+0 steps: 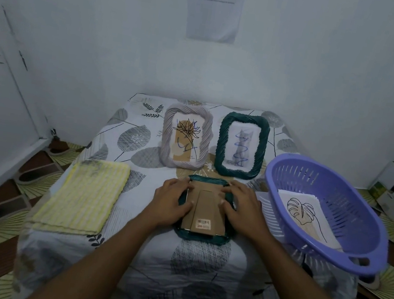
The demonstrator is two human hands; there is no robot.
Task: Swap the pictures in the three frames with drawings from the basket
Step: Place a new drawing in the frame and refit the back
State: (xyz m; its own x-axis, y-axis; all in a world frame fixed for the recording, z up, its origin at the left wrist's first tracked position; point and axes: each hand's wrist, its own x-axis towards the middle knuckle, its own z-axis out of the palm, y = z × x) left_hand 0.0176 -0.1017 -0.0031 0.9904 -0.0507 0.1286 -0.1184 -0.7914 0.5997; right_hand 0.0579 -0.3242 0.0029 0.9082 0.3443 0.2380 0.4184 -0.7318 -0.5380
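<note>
You are looking down at a small bench (139,145) covered in a leaf-print cloth, set against a pale wall. At the near centre a dark green frame (202,237) lies face down, its brown cardboard backing (207,203) and folded stand facing up. Your left hand (172,198) rests flat on the left edge of that backing, fingers spread and lightly curled. Your right hand (240,206) does the same on the right edge. Neither hand is lifting anything; both press or feel at the backing.

Standing upright at the far side are two more frames. The pale grey frame (185,139) on the left shows a line drawing of a plant with blue scribble over it. The second dark green frame (241,148) to its right shows a greyish picture, also scribbled in blue.

A purple basket (347,242) sits tilted at the right, with a leaf drawing (303,214) lying on a few sheets inside. A yellow cloth (84,195) lies at the near left.

As a judgement, you are opening or closing the face-down frame; which one cannot be told. At least one drawing remains in the basket, so the swap appears unfinished.
</note>
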